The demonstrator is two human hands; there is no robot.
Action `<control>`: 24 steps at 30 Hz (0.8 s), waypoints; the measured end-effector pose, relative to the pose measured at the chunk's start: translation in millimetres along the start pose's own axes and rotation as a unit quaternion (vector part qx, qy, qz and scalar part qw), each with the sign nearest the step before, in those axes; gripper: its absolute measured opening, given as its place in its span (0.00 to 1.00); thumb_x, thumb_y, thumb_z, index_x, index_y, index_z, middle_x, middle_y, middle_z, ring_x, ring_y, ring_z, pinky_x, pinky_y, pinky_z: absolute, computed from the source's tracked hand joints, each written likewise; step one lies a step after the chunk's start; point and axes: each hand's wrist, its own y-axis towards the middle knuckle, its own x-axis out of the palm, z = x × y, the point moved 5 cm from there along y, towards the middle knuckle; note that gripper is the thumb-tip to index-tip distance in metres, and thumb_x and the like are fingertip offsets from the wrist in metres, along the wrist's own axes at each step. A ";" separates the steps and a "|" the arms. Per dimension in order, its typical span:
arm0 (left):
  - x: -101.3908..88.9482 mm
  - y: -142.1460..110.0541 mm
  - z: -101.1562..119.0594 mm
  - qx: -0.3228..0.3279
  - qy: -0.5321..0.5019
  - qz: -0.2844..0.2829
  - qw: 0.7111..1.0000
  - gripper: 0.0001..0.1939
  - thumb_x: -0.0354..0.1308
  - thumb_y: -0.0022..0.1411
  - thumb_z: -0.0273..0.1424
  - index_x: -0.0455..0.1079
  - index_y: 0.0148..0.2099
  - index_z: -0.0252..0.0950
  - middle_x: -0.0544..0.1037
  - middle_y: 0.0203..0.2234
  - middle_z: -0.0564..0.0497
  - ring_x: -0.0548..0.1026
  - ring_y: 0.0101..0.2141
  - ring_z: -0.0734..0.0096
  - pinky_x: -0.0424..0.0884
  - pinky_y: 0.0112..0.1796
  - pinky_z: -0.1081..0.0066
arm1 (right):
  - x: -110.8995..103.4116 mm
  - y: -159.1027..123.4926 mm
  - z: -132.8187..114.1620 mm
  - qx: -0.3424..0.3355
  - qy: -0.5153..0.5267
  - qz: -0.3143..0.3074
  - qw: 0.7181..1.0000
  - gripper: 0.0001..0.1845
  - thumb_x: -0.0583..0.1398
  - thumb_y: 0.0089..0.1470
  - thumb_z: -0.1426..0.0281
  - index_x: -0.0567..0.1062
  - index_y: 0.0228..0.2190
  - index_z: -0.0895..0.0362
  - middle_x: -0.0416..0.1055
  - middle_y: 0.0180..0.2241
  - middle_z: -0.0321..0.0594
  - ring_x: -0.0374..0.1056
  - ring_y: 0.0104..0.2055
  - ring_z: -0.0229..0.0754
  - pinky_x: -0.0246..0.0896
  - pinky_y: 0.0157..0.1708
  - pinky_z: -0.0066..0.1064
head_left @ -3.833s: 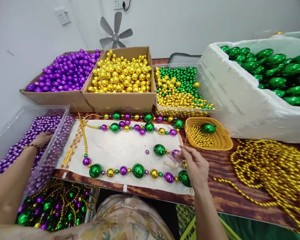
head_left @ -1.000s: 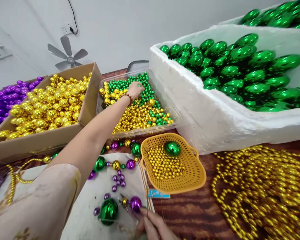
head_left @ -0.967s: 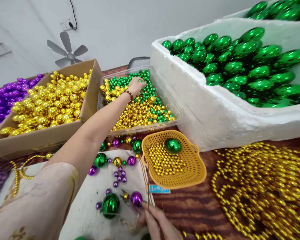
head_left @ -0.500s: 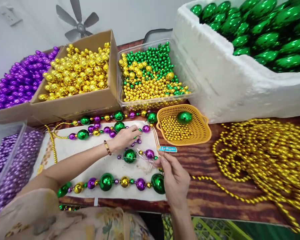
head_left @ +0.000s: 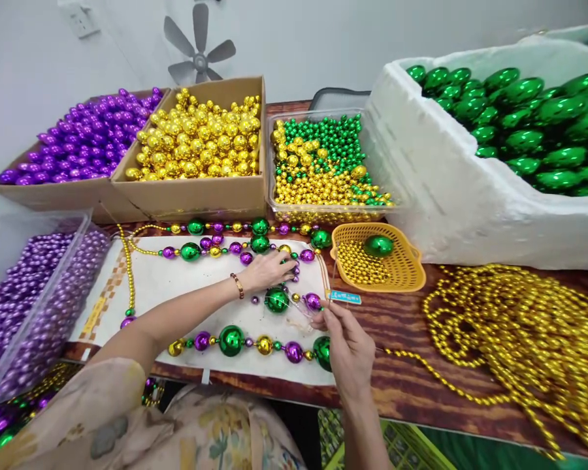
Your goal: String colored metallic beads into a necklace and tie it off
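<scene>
My right hand [head_left: 349,343] is closed in a pinch around a thin upright needle [head_left: 334,261], with pale thread [head_left: 301,313] trailing by its fingertips. Close to that pinch lie a purple ball bead [head_left: 313,301] and a large green ball bead [head_left: 277,299] on the white cloth [head_left: 215,294]. My left hand [head_left: 268,270] reaches over the cloth, fingers bent down together among small purple beads [head_left: 296,271]; what its fingertips grip is hidden. A strung row of green, gold and purple beads [head_left: 232,341] runs along the cloth's near side, and another garland [head_left: 191,252] lies along the far side.
An orange basket [head_left: 406,277] holds small gold beads and one green ball. Behind stand cardboard boxes [head_left: 191,199], a clear bin [head_left: 382,209] and a white foam box [head_left: 451,215]. Gold bead strands [head_left: 519,339] pile up at right. A clear purple-bead tub [head_left: 73,228] sits left.
The camera view has shifted, so the scene sits further right and slightly lower at the back. My left hand stays over the small beads; my right hand keeps its pinch.
</scene>
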 end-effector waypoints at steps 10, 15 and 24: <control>-41.0 -65.6 -24.3 -0.140 -0.167 0.128 0.968 0.15 0.48 0.73 0.35 0.70 0.55 0.37 0.73 0.53 0.43 0.76 0.45 0.66 0.75 0.42 0.68 | 23.9 11.7 -27.6 0.006 0.039 -0.056 0.998 0.12 0.61 0.60 0.63 0.80 0.39 0.58 0.77 0.26 0.37 0.75 0.28 0.40 0.74 0.30 0.30; -51.0 -156.6 -33.0 -0.232 -0.307 0.160 0.909 0.13 0.50 0.71 0.35 0.74 0.50 0.41 0.77 0.42 0.48 0.77 0.36 0.68 0.76 0.41 0.65 | 47.7 32.2 -68.5 -0.014 0.070 -0.127 0.989 0.12 0.61 0.58 0.65 0.79 0.41 0.58 0.77 0.28 0.36 0.75 0.29 0.38 0.74 0.34 0.32; -23.9 -172.4 -16.5 -0.202 -0.307 0.072 0.927 0.12 0.51 0.70 0.32 0.73 0.50 0.38 0.78 0.41 0.47 0.77 0.39 0.66 0.74 0.44 0.65 | 95.1 30.7 -104.9 -0.035 0.134 -0.181 0.974 0.11 0.63 0.58 0.64 0.79 0.41 0.56 0.79 0.30 0.36 0.76 0.31 0.38 0.74 0.35 0.32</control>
